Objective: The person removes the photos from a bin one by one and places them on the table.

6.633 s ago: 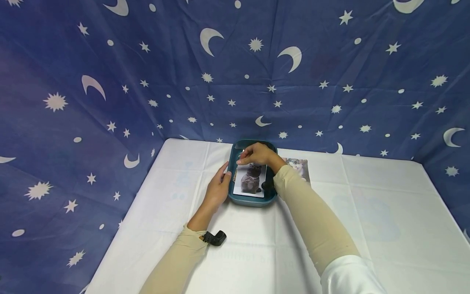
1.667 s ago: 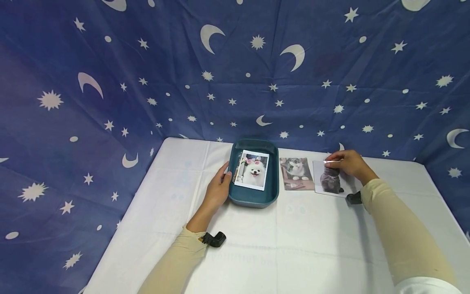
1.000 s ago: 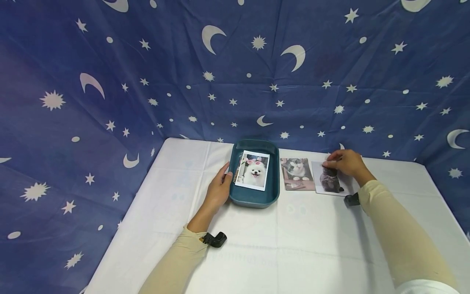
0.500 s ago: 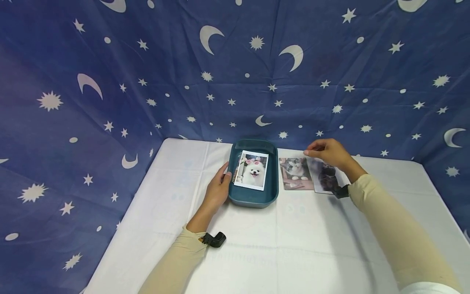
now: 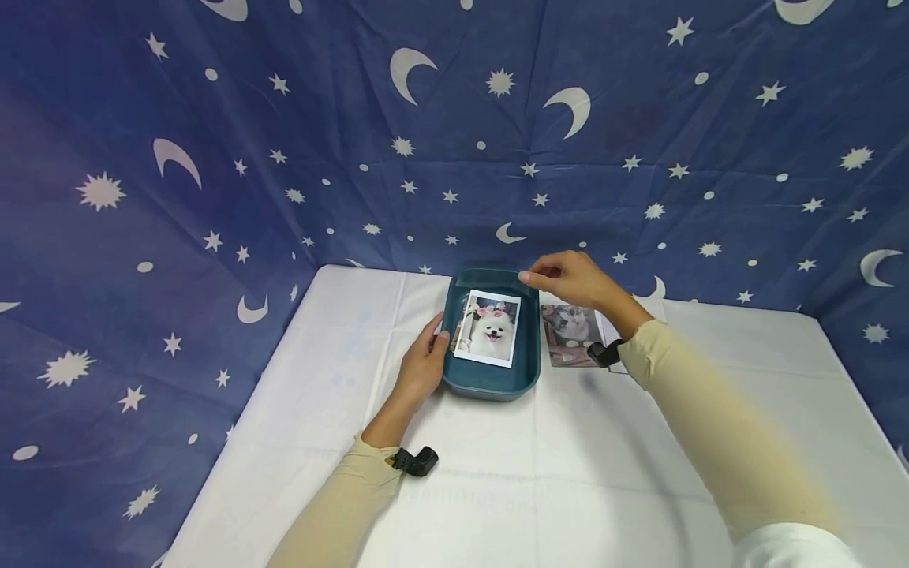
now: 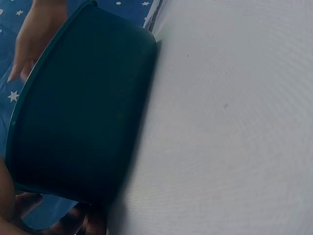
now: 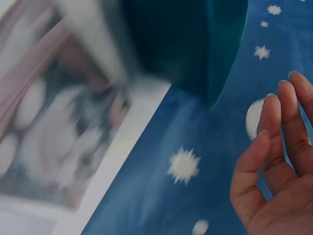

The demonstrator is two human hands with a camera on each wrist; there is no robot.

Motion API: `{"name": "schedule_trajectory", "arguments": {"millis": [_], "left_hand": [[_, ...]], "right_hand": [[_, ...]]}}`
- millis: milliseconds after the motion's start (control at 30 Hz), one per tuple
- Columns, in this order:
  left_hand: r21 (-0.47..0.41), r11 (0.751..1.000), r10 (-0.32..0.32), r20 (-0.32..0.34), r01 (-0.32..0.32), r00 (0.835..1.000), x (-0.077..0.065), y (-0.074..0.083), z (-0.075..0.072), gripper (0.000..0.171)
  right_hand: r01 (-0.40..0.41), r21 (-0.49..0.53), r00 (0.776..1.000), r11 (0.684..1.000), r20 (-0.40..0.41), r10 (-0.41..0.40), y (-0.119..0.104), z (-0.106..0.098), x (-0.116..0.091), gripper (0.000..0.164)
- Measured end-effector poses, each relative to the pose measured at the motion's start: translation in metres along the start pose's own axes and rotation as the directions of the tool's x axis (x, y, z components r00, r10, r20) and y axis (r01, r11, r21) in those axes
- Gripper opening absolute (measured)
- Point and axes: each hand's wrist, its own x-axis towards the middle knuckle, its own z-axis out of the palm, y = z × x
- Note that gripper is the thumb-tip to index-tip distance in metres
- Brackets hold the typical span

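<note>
A dark teal plastic bin (image 5: pixel 527 347) stands on the table, and my left hand (image 5: pixel 423 364) grips its left wall, thumb at the rim. In the left wrist view, my left fingers (image 6: pixel 66 221) lie against the bin's outer wall (image 6: pixel 78 107). Inside the bin lies a photo of a white dog (image 5: pixel 491 334) with pink flowers, over others mostly hidden. My right hand (image 5: pixel 568 278), holding nothing, is above the bin's far right corner, fingers loosely bent. Right of the bin lies a cat photo (image 5: pixel 568 327); the grey cat photo (image 5: pixel 619 368) beside it is mostly behind my right forearm.
A white cloth covers the table (image 5: pixel 483 481). A blue curtain (image 5: pixel 454 181) with moons and stars hangs along the far and left sides. Each wrist carries a small black camera, the left one (image 5: pixel 419 461) near the sleeve cuff.
Earlier my right hand took the grey cat photo from the bin and laid it right of the other cat photo. It has let go and moved left to the bin. My left hand stays put.
</note>
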Motion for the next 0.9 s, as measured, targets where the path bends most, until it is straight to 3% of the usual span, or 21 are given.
{"name": "schedule_trajectory", "arguments": {"millis": [167, 367, 567, 900], "left_hand": [[0.002, 1.0, 0.005, -0.001, -0.005, 1.0, 0.0, 0.001, -0.001, 0.049], [-0.004, 1.0, 0.008, 0.001, -0.008, 1.0, 0.0, 0.0, -0.002, 0.049], [-0.01, 1.0, 0.006, 0.008, -0.006, 1.0, 0.0, 0.001, -0.001, 0.049], [-0.001, 1.0, 0.013, 0.009, -0.013, 1.0, -0.001, 0.001, -0.002, 0.049]], "right_hand": [[0.045, 0.034, 0.997, 0.998, 0.066, -0.047, -0.023, 0.019, 0.021, 0.044], [0.059, 0.024, 0.988, 0.998, 0.138, -0.062, -0.035, 0.043, 0.045, 0.04], [-0.056, 0.004, 0.983, 0.998, 0.174, 0.055, -0.036, 0.059, 0.058, 0.043], [-0.205, -0.082, 0.949, 0.975, 0.228, 0.218, -0.033, 0.081, 0.069, 0.074]]}}
